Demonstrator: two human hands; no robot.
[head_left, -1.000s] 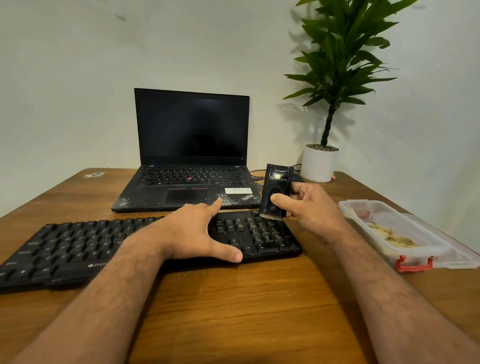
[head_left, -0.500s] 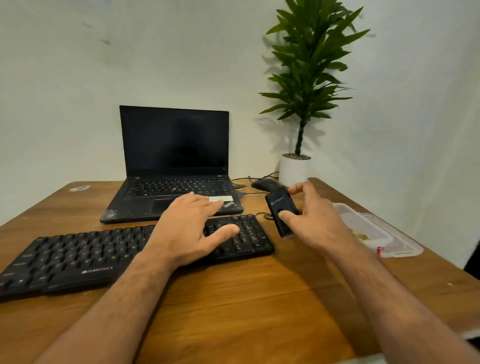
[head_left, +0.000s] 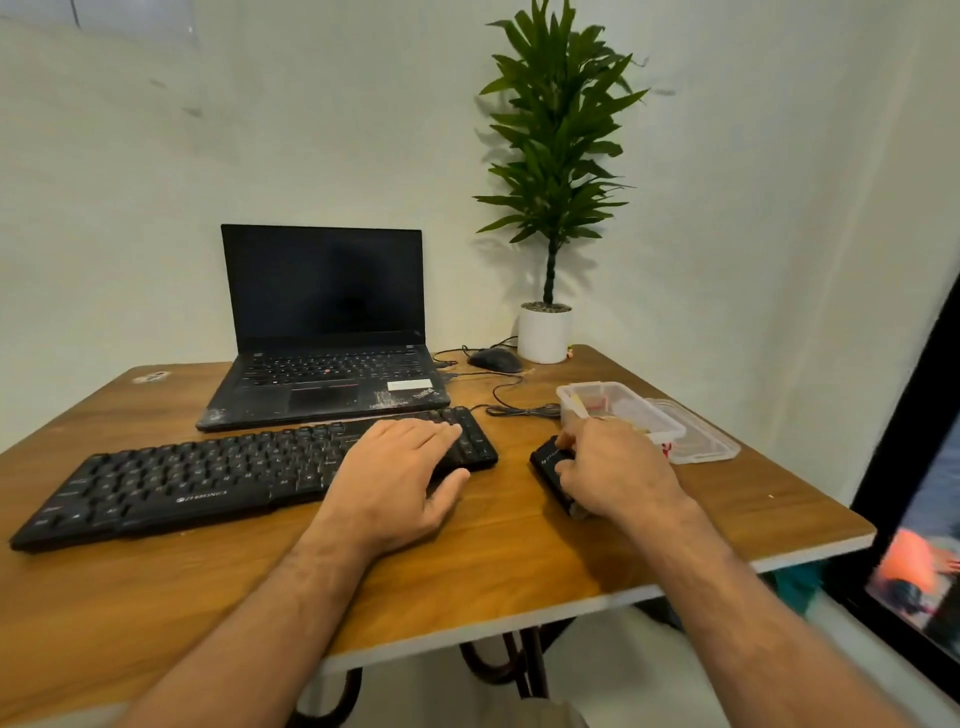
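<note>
A black external keyboard (head_left: 171, 480) lies across the wooden table (head_left: 498, 566). My left hand (head_left: 397, 475) rests flat on the keyboard's right end, fingers straight. To the right of the keyboard, my right hand (head_left: 610, 470) grips a small black brush device (head_left: 548, 462) that lies low on the table surface. Most of the device is hidden under my fingers.
An open black laptop (head_left: 324, 332) stands behind the keyboard. A black mouse (head_left: 493, 359) with its cable and a potted plant (head_left: 545, 332) sit at the back right. A clear plastic box (head_left: 623, 408) with its lid beside it lies by my right hand. The table edge is near.
My right hand has carried the black device off the keyboard and lowered it to the table at the right. The left hand stayed on the keyboard. The camera view has pulled back.
</note>
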